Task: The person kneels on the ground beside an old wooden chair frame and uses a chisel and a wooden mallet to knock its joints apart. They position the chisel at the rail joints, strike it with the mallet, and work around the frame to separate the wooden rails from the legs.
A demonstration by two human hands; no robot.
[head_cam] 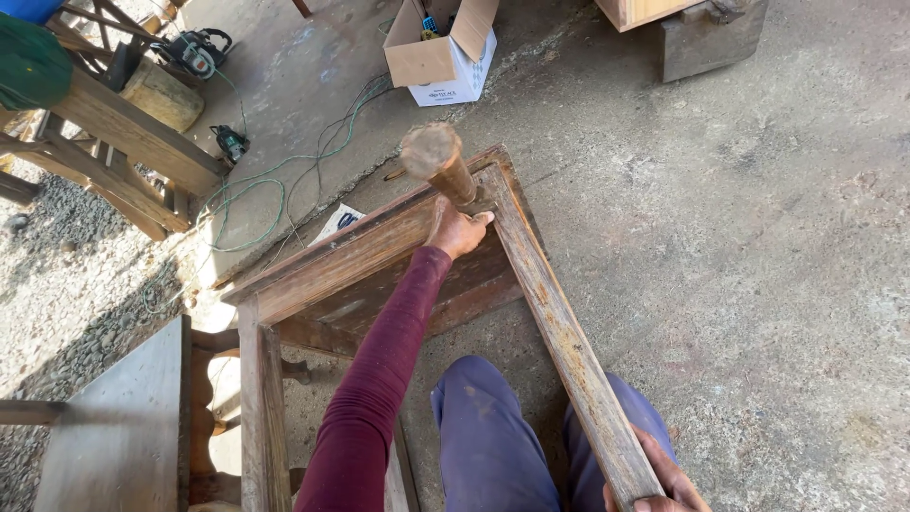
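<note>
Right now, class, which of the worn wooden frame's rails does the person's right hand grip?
The long rust-stained wooden rail on the frame's right side: the right hand grips its near end, while the left hand holds the far corner by the round leg.

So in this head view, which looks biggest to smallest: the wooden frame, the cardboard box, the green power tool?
1. Wooden frame, by far the largest; the left hand grips its corner.
2. Cardboard box.
3. Green power tool.
The box and tool lie farther off, so their true sizes are unsure.
</note>
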